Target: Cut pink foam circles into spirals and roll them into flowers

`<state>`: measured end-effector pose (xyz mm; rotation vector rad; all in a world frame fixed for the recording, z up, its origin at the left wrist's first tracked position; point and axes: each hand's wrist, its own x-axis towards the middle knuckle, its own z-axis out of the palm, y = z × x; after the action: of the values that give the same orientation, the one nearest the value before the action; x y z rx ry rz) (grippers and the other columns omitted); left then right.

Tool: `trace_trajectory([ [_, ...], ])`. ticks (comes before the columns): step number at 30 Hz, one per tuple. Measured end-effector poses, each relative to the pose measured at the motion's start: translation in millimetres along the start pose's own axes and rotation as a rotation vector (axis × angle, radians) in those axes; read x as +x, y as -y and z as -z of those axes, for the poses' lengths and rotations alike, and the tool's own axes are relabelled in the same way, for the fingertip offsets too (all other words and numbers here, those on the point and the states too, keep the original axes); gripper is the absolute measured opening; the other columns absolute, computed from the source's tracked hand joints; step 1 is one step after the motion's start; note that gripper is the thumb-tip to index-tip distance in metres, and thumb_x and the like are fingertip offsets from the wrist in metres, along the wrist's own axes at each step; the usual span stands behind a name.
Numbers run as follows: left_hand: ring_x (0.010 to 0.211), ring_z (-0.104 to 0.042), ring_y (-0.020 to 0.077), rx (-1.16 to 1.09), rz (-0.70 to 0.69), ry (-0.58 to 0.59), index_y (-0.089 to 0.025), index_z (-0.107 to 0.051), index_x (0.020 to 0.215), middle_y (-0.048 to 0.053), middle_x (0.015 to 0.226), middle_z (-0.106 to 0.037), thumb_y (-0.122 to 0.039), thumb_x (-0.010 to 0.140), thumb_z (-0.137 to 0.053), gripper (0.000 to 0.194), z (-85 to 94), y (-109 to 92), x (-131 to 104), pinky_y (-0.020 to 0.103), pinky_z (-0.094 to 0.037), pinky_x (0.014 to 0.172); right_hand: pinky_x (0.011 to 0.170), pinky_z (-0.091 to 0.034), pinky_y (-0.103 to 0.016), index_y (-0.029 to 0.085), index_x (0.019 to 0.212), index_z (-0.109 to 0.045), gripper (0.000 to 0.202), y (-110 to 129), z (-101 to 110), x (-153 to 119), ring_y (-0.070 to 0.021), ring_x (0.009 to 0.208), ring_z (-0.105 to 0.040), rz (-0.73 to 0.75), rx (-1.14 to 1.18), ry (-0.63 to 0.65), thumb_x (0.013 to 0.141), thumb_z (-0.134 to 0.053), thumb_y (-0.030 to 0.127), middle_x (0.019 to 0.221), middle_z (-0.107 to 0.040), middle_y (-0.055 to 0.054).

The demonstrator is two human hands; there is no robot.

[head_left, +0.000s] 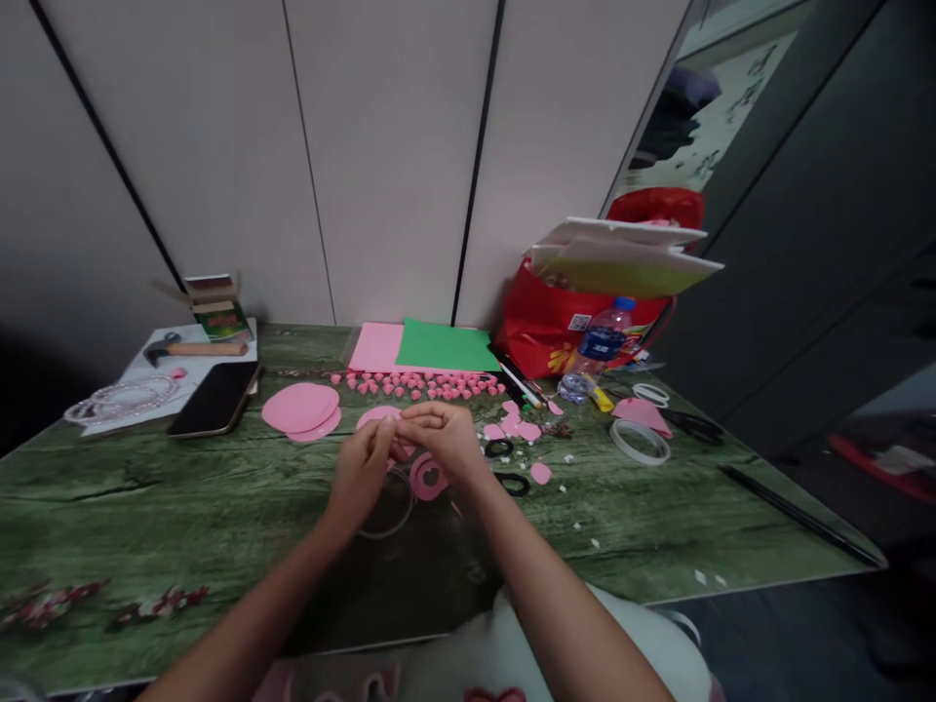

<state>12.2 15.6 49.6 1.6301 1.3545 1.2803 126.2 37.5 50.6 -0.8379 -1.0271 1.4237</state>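
Right over the green surface (241, 507), both hands meet, thumbs and fingertips nearly touching. The grip of the left hand (360, 466) is pinched closed, and so is that of the right hand (448, 439); what sits between the fingertips is too small for me to make out. Partly hidden behind them lies a pink disc (374, 416), and just below the right hand is a round pink piece (425, 479) with a heart shape at its middle. A clear ring (385, 534) shows below the left hand.

Off to the left, overlapping pink circles (299, 407) lie near a dark phone (214, 400), with a hammer (212, 348) beyond it on white paper (138, 366). Small pink pieces (416, 382) are scattered in a band in front of a green sheet (448, 346). Over on the right, a bottle (601, 343) stands upright before a red bag (532, 322), and a roll of tape (640, 454) lies nearer.
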Motion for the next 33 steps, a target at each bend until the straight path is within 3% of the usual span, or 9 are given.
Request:
trace_trajectory([
  [7,0.049,-0.054,0.0123,-0.126,0.001,-0.036,-0.013,-0.056,0.078,-0.003,0.047,-0.053,-0.039,0.072,-0.049,0.027,-43.7,-8.2,0.3,0.022,-0.042,0.052,0.063,-0.051,-0.026,0.014,0.070,-0.060,0.028,19.0,38.4,-9.3,-0.0107,0.054,-0.060,0.013,-0.019,-0.010,0.049,-0.071,0.028,0.059,-0.064,0.001],
  [12,0.050,-0.056,0.0129,-0.299,0.042,-0.077,-0.014,-0.052,0.087,-0.001,0.058,-0.058,-0.037,0.070,-0.052,0.029,-54.6,-1.2,1.0,0.024,-0.044,0.051,0.065,-0.051,-0.028,0.015,0.074,-0.060,0.029,17.7,47.6,-5.7,-0.0125,0.057,-0.061,0.034,-0.062,-0.026,0.051,-0.071,0.028,0.065,-0.066,-0.002],
  [18,0.053,-0.058,0.0135,-0.322,0.078,-0.138,-0.014,-0.054,0.075,0.000,0.058,-0.060,-0.035,0.067,-0.055,0.022,-43.6,7.3,-0.1,0.024,-0.045,0.053,0.059,-0.051,-0.027,0.013,0.072,-0.060,0.031,-4.2,37.4,-0.2,-0.0128,0.052,-0.060,-0.002,-0.024,-0.048,0.047,-0.073,0.027,0.061,-0.066,-0.002],
  [27,0.053,-0.058,0.0125,-0.227,0.050,-0.201,-0.013,-0.054,0.073,0.000,0.056,-0.059,-0.031,0.069,-0.053,0.018,-3.8,20.4,-2.4,0.024,-0.046,0.054,0.049,-0.045,-0.022,0.012,0.069,-0.060,0.030,-22.8,-5.8,6.0,-0.0099,0.047,-0.056,0.021,-0.094,-0.086,0.046,-0.072,0.025,0.054,-0.063,0.000],
  [33,0.053,-0.057,0.0121,-0.310,0.050,-0.134,-0.012,-0.053,0.072,0.000,0.054,-0.058,-0.029,0.066,-0.055,0.018,-8.6,11.1,10.1,0.024,-0.046,0.055,0.054,-0.048,-0.025,0.013,0.070,-0.060,0.029,-16.9,0.9,8.7,-0.0114,0.049,-0.058,0.094,-0.114,-0.121,0.047,-0.071,0.026,0.056,-0.063,0.000],
])
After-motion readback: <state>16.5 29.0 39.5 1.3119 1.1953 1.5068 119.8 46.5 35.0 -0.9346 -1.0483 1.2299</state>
